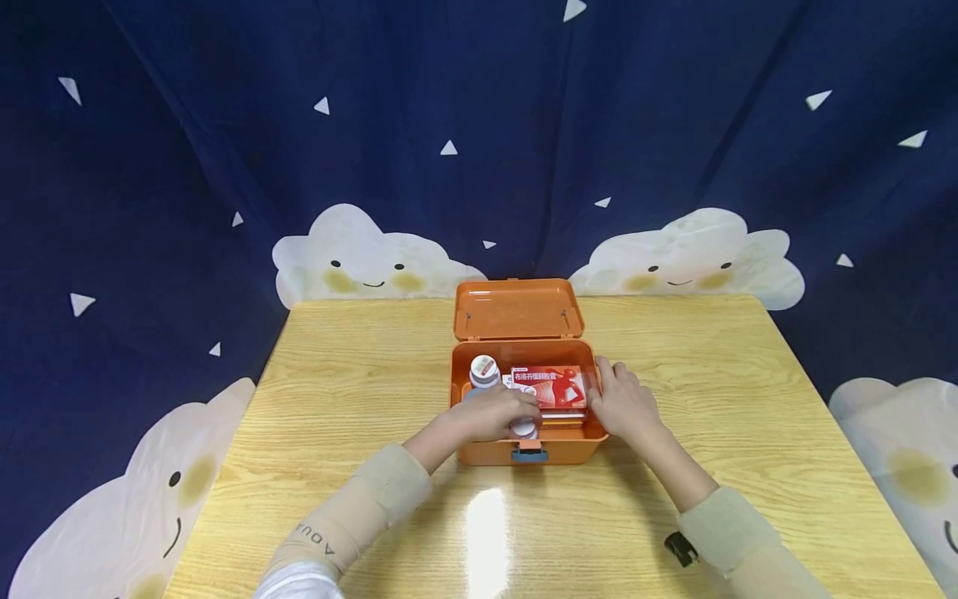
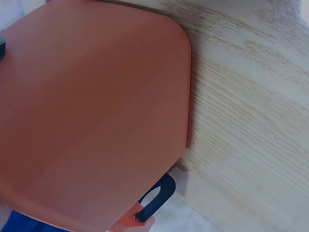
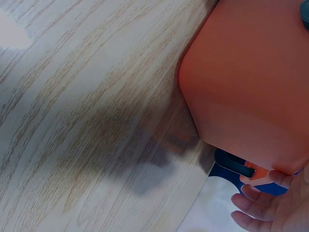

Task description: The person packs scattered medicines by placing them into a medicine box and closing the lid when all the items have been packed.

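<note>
An orange plastic box (image 1: 490, 453) stands on the table with its lid (image 1: 516, 309) swung back. My left hand (image 1: 494, 413) reaches over the front left of the box, its fingers bent round a small white bottle (image 1: 524, 429) inside. Behind that hand stands another white bottle (image 1: 485, 372) with a label on its cap. A red medicine box (image 1: 550, 386) lies on top of other cartons (image 1: 563, 420) to the right. At the box's right rim is my right hand (image 1: 627, 403); in the right wrist view its fingers (image 3: 253, 208) are loosely extended beside the orange wall.
A blue-grey latch (image 1: 530, 456) sits on the box's front. The wooden table (image 1: 359, 374) extends around it. A dark blue curtain (image 1: 419, 75) with white clouds hangs behind and at the sides. A small black object (image 1: 680, 549) is near the right forearm.
</note>
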`<move>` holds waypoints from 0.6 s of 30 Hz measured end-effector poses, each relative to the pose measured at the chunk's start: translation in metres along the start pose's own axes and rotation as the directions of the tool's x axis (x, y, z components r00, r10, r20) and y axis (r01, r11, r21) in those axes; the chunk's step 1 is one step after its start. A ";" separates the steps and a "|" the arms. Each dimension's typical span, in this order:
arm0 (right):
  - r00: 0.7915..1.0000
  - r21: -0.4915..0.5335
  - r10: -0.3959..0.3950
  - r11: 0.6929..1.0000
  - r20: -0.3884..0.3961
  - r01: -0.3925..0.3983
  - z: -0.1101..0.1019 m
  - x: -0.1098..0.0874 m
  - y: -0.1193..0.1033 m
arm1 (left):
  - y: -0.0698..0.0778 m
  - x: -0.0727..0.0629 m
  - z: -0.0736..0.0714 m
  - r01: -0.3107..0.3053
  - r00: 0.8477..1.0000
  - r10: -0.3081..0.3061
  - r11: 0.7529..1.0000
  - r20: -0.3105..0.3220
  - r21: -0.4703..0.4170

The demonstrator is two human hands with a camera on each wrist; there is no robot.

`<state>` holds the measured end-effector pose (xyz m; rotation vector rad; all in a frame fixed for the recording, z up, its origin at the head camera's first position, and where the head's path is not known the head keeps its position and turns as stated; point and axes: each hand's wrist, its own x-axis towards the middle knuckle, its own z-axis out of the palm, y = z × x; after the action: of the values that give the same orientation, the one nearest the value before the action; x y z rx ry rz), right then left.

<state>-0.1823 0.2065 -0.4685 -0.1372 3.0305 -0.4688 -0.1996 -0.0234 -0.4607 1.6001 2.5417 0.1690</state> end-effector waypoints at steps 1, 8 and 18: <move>1.000 -0.001 0.001 1.000 0.001 -0.001 0.000 0.000 0.000 | 0.000 0.000 0.000 0.002 1.000 -0.002 1.000 -0.001 0.002; 1.000 -0.003 0.005 1.000 0.011 -0.005 0.000 0.001 0.000 | -0.002 0.001 0.002 -0.009 1.000 0.009 0.999 0.000 -0.032; 1.000 0.000 0.008 1.000 0.018 -0.008 -0.001 0.000 -0.001 | -0.005 0.002 0.001 -0.008 1.000 0.009 0.999 0.026 -0.036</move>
<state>-0.1825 0.2060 -0.4673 -0.1282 3.0118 -0.4647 -0.2043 -0.0236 -0.4622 1.5896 2.4987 0.1915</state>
